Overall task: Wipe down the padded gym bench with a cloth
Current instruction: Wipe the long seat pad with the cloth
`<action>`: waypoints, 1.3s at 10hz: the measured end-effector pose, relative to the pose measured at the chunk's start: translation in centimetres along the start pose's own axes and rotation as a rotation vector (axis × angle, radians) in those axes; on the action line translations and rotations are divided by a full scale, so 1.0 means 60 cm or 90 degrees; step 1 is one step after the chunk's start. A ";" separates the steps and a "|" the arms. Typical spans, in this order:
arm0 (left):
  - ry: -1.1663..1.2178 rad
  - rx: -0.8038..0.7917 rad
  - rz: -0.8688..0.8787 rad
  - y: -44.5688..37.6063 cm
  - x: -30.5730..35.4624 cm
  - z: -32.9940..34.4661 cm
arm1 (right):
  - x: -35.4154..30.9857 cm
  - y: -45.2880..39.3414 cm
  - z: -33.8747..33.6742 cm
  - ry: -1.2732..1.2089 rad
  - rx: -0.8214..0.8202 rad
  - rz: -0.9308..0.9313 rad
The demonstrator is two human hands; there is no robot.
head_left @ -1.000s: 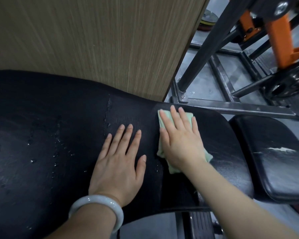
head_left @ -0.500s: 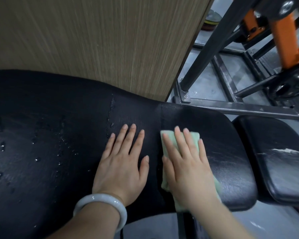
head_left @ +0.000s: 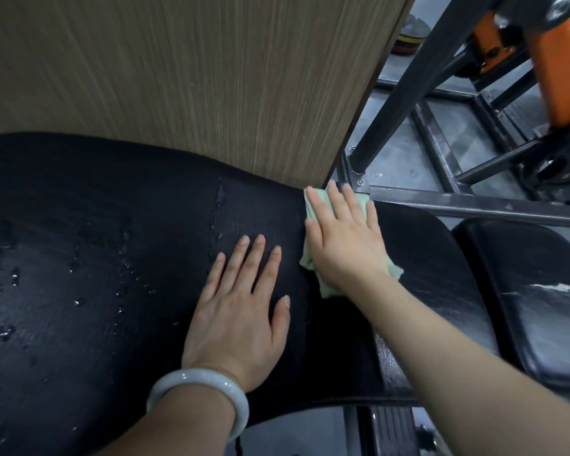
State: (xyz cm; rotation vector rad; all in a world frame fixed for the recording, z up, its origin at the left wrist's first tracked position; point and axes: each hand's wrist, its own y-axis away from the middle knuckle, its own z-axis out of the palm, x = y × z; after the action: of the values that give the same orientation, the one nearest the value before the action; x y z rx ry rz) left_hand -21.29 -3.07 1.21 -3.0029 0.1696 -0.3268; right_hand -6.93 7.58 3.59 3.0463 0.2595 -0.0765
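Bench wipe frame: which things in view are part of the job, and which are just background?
Part of the job:
- green cloth, pressed flat under the right hand
- black bench pad, with water drops on it
- left hand, resting flat on the pad

Background:
- wood panel
- steel frame
- orange machine part
- second black pad
- white bangle

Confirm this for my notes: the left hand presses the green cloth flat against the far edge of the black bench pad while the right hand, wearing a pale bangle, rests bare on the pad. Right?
Not quite: the hands are swapped. In the head view the right hand presses the green cloth at the bench pad's far edge, while the left hand, wearing the pale bangle, rests bare on the pad.
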 end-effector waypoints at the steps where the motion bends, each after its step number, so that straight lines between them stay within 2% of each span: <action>1: 0.000 0.001 0.002 0.000 0.000 0.000 | -0.007 -0.030 -0.005 0.017 -0.017 -0.005; 2: -0.001 0.001 0.004 0.000 0.001 -0.001 | -0.005 -0.015 -0.003 0.038 -0.025 -0.025; 4: 0.000 0.000 0.005 0.000 -0.001 0.002 | -0.016 0.146 0.021 0.020 0.076 -0.110; 5: 0.003 0.007 0.002 0.000 0.000 0.000 | -0.018 0.229 0.034 -0.012 0.092 -0.123; 6: 0.007 0.007 0.001 0.000 0.000 0.000 | -0.019 0.244 0.037 -0.030 0.090 -0.110; 10: 0.000 0.002 0.000 0.000 0.001 0.000 | -0.021 0.007 0.002 -0.008 0.001 -0.002; 12: 0.003 0.003 -0.001 0.001 0.001 0.000 | -0.025 0.021 0.003 0.004 -0.004 -0.008; 13: 0.005 0.006 0.003 0.000 0.001 0.000 | -0.026 0.079 0.013 -0.043 0.058 -0.027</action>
State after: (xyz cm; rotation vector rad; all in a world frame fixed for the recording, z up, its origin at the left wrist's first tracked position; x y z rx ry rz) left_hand -21.23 -3.09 1.23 -2.9917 0.1748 -0.3387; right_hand -7.70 2.62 3.27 3.1221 0.3256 -0.1982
